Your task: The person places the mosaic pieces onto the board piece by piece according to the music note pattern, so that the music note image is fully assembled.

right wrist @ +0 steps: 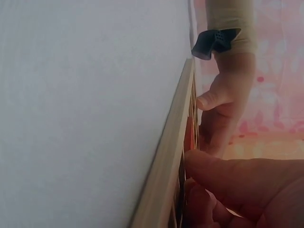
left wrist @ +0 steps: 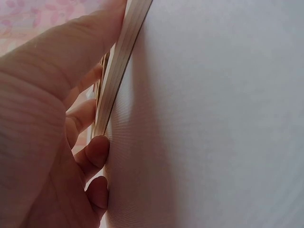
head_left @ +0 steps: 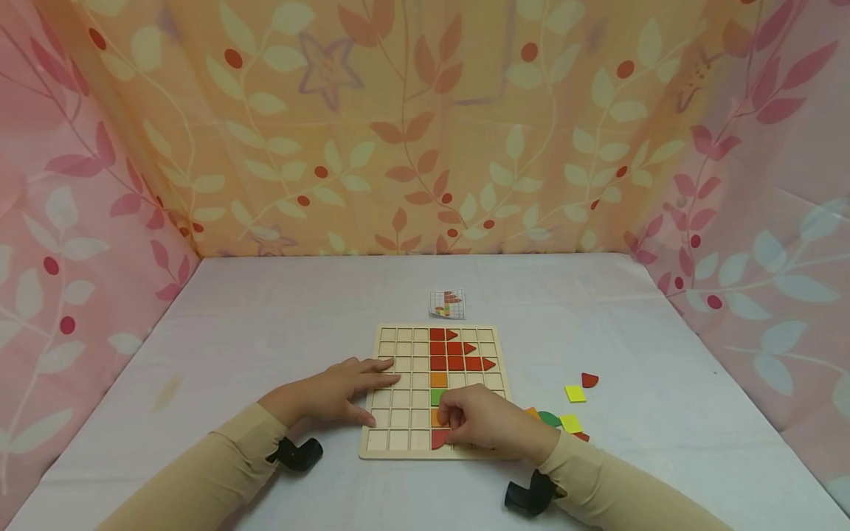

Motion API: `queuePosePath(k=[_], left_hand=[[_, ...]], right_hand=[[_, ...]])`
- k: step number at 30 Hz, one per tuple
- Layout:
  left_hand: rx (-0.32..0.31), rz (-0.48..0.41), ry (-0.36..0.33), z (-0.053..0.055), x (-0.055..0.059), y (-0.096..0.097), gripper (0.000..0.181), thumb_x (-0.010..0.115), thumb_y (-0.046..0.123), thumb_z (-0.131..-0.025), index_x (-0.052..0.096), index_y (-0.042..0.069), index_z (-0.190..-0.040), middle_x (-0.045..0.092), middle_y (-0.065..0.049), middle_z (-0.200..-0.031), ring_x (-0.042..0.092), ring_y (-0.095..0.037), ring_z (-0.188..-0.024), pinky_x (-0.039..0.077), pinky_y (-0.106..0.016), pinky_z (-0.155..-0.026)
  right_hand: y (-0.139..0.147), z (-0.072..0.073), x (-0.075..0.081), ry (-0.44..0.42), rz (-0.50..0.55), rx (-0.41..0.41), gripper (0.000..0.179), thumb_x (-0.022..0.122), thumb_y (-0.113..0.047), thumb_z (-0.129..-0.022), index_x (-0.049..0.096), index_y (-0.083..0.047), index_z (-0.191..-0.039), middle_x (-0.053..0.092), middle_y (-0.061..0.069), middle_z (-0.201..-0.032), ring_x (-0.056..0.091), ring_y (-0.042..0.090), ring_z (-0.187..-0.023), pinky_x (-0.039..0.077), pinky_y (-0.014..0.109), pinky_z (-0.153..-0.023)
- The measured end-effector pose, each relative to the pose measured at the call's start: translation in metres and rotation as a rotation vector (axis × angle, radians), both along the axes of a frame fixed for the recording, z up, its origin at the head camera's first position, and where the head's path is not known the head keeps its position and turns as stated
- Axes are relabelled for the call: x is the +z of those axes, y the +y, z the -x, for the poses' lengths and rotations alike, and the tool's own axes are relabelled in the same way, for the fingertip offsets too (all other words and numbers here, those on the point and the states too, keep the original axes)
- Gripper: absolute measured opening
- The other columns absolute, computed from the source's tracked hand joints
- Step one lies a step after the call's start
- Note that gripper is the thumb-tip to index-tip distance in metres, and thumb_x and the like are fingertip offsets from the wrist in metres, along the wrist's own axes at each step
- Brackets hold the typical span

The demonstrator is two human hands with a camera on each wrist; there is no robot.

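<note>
On the white table, the left hand (head_left: 339, 389) lay flat steadying the board (head_left: 398, 440) while the right hand (head_left: 488, 424) pinched an orange tile (head_left: 436, 417) into a lower cell, mid-placement by my reading; seating it square seemed next.

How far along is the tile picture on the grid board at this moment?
Done: red tiles fill the board's top rows, with orange and green ones below. In hand: the right hand works at a lower tile; the left hand lies flat on the board. Left: loose tiles lie on the cloth beside it, and most squares are bare.
</note>
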State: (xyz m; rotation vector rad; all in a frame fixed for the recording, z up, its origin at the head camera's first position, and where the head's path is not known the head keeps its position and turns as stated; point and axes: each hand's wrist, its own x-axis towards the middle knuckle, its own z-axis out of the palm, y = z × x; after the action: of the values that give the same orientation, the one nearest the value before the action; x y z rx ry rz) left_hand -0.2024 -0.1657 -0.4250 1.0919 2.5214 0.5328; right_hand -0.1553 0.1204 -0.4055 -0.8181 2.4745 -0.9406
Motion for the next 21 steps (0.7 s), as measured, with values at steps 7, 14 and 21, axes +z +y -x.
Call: queuePosePath(k=[7, 14, 21], left_hand=[[0.018, 0.007, -0.020, -0.002, 0.001, 0.000, 0.077, 0.064, 0.055, -0.074, 0.033, 0.034, -0.141, 0.020, 0.005, -0.151, 0.020, -0.032, -0.134, 0.017, -0.055, -0.103], [0.025, 0.011, -0.022, -0.003, 0.003, 0.001, 0.077, 0.066, 0.053, -0.074, 0.034, 0.033, -0.141, 0.019, 0.005, -0.151, 0.019, -0.032, -0.134, 0.016, -0.055, -0.103], [0.016, 0.008, -0.003, -0.002, 0.002, 0.000, 0.077, 0.065, 0.053, -0.075, 0.034, 0.032, -0.142, 0.020, 0.005, -0.151, 0.021, -0.033, -0.133, 0.016, -0.055, -0.104]], right_hand=[[0.011, 0.008, 0.007, 0.054, -0.023, 0.025, 0.013, 0.071, -0.009, -0.075, 0.062, -0.017, -0.079, 0.053, -0.010, -0.064, 0.050, 0.005, -0.062, 0.043, 0.022, -0.057], [0.036, 0.022, 0.021, 0.106, -0.057, -0.052, 0.009, 0.071, -0.009, -0.078, 0.062, -0.013, -0.079, 0.053, -0.008, -0.067, 0.050, 0.009, -0.065, 0.044, 0.023, -0.059], [0.075, 0.037, 0.027, 0.120, -0.100, -0.171, 0.008, 0.068, -0.006, -0.079, 0.062, -0.011, -0.081, 0.054, -0.005, -0.071, 0.049, 0.013, -0.069, 0.043, 0.026, -0.063]])
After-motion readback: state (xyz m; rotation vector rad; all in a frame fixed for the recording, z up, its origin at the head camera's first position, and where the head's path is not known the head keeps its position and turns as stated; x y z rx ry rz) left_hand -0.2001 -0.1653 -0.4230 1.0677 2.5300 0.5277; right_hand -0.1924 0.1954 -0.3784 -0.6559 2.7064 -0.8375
